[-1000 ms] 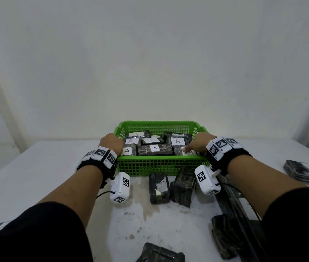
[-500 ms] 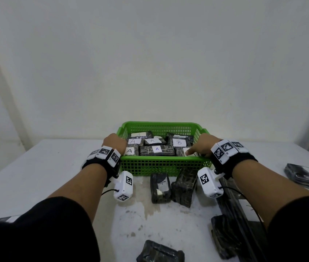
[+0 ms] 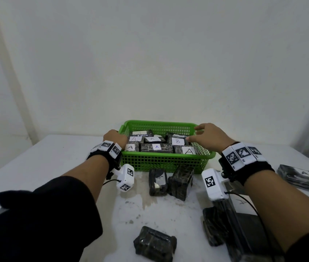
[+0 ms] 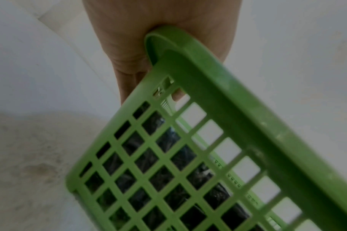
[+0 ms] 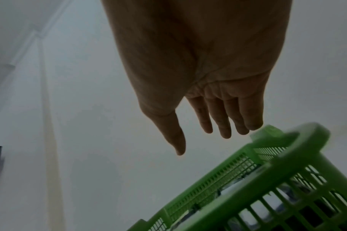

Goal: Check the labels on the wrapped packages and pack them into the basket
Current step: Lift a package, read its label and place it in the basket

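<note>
Gripping basket rim w/ left hand; right hand spread above.

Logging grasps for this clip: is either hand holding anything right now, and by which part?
The left hand grips the green basket by its left rim corner. The right hand holds nothing; its fingers are straight above the basket's right rim.

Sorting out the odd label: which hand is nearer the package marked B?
Right hand: beside the package marked B. Left hand grips the green basket's left rim.
</note>
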